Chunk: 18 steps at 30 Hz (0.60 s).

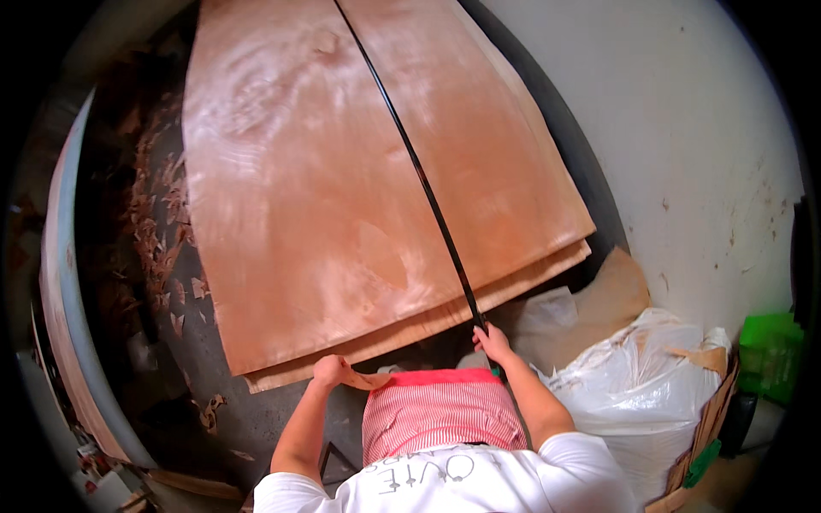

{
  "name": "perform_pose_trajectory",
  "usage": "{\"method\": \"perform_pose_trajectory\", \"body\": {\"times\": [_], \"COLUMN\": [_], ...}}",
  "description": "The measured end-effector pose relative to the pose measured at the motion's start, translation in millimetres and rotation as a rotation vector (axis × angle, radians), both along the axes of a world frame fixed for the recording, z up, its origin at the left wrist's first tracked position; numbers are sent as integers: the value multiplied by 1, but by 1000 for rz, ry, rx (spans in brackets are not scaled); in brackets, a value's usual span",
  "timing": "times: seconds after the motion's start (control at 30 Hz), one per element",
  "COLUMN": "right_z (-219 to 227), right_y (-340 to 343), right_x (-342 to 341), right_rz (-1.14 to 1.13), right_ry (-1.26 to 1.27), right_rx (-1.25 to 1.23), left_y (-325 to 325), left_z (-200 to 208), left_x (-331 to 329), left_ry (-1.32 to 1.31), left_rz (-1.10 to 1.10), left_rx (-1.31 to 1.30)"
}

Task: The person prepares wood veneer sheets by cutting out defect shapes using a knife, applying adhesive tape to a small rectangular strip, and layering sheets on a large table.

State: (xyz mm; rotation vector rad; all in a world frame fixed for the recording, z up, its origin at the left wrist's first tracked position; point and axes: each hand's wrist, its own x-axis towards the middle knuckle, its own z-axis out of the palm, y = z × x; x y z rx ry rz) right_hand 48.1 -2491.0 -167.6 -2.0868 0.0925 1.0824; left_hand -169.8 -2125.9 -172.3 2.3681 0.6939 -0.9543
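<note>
A large stack of thin brown wood veneer sheets (pixel 282 214) lies in front of me, its near edge just beyond my hands. Across the top sheet runs a long, slim black rod (pixel 417 167), slanting from the far side toward me. My right hand (pixel 493 342) is closed round the rod's near end, beside the stack's near edge. At the stack's near left, my left hand (pixel 332 371) is closed on a small piece of brown veneer (pixel 366 380), which sticks out to the right toward my red-and-white striped apron (pixel 445 410). The left fingers are partly hidden.
Veneer scraps (pixel 154 248) litter the dark floor left of the stack. Further left stands a long curved-looking panel edge (pixel 73 316). A white wall (pixel 684 128) rises on the right. Near right are a full white plastic sack (pixel 633 376) and a green bag (pixel 770 355).
</note>
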Motion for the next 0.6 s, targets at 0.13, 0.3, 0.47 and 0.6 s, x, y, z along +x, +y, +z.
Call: {"method": "perform_pose_trajectory", "body": {"times": [0.13, 0.3, 0.47, 0.6], "right_z": [26, 39, 21, 23], "right_y": [23, 42, -9, -41], "right_x": [-33, -84, -163, -223], "right_rz": [-46, 101, 285, 461], "right_ry": [92, 23, 53, -13], "right_rx": [126, 22, -30, -253], "left_y": [25, 59, 53, 15], "left_z": [25, 40, 47, 59], "left_x": [-41, -126, -235, -316], "left_ry": [-23, -29, -94, -135], "left_rz": [122, 290, 573, 722], "left_rx": [-33, 1, -69, 47]}}
